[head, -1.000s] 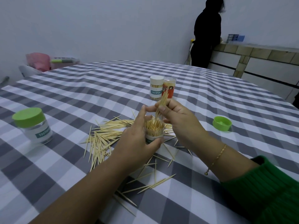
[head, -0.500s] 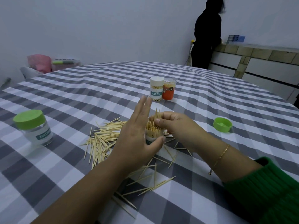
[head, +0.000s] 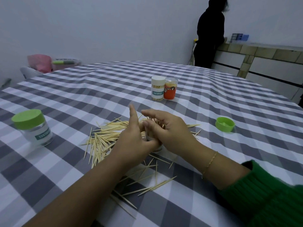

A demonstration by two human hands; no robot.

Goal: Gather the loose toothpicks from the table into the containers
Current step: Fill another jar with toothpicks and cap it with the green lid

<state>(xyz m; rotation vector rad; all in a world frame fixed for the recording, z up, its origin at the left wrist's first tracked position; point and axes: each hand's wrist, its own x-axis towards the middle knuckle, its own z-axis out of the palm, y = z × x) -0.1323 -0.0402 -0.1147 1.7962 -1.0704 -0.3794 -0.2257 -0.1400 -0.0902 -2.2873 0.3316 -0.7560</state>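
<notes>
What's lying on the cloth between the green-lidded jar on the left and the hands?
In the head view, a heap of loose toothpicks lies between the green-lidded jar and the left hand; nearer the jar, the checked tablecloth is bare.

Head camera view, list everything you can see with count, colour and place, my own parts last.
toothpicks: many, pale wood, loose on cloth around the hands
open jar: one, clear, between the hands, mostly hidden
capped jar: one, clear, green cap, left
white jar: one, centre far
orange jar: one, touching white jar
loose lid: one, green, right
tablecloth: grey-white check
bystander: one, black, at counter
left hand: gripping open jar
right hand: over its mouth
</notes>
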